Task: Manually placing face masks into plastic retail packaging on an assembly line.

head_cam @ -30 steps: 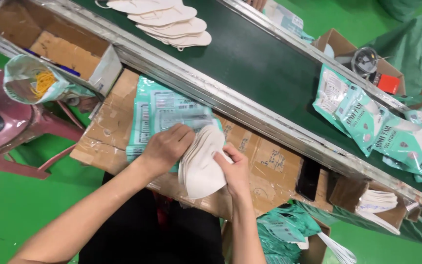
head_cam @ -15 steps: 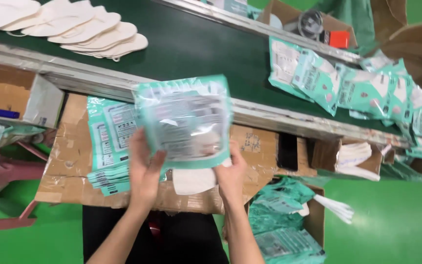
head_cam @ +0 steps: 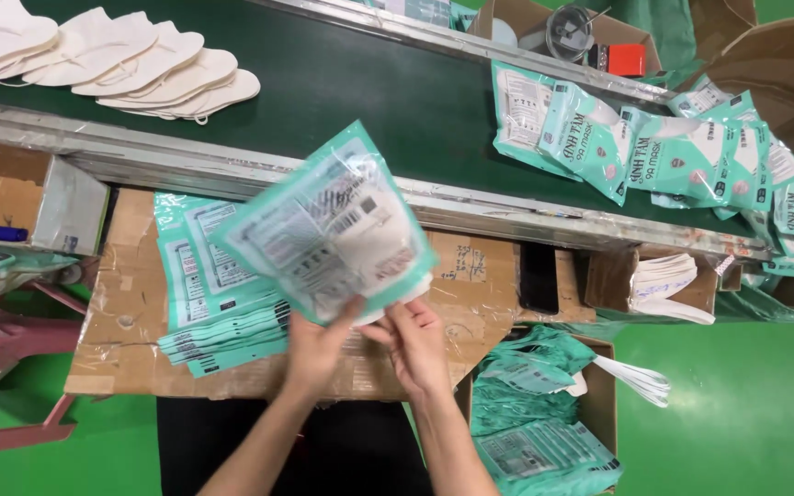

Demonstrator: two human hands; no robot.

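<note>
Fingers of both hands pinch the teal pouch at its bottom edge, lifting it above the cardboard-covered table, tilted, white masks showing at its mouth.

Bright green floor under even light. Dark green conveyor belt with metal rails crosses top. Cardboard-covered tabletop just below it. Open cardboard boxes right, pink stool left.
</note>
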